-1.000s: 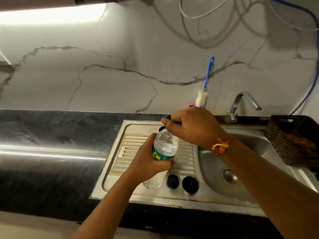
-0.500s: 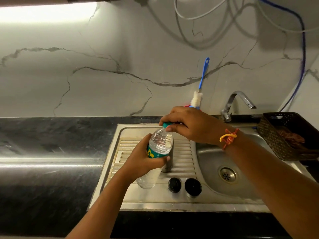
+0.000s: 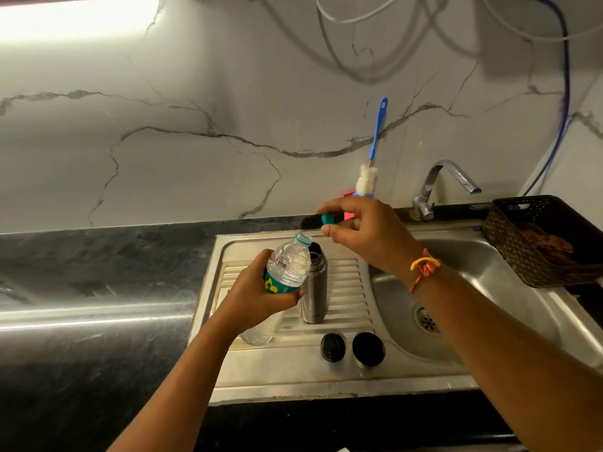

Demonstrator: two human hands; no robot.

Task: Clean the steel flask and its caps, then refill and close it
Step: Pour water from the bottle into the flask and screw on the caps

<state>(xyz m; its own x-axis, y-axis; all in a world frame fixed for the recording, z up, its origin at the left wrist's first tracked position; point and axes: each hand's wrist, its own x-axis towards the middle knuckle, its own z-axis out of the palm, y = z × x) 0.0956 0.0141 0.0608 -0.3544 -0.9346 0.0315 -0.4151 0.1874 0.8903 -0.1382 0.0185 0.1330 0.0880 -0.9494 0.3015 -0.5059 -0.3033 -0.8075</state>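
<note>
Both arms reach forward: left hand [image 3: 257, 291] grips the tilted bottle [image 3: 288, 264], right hand [image 3: 368, 236] (raised) pinches its cap [image 3: 327, 219].

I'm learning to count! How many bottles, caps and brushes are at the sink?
Bottles: 2, the plastic bottle and the steel flask.
Caps: 3, the green cap, the small black cap and the big black cap.
Brushes: 1, the brush by the wall.
Total: 6.
</note>
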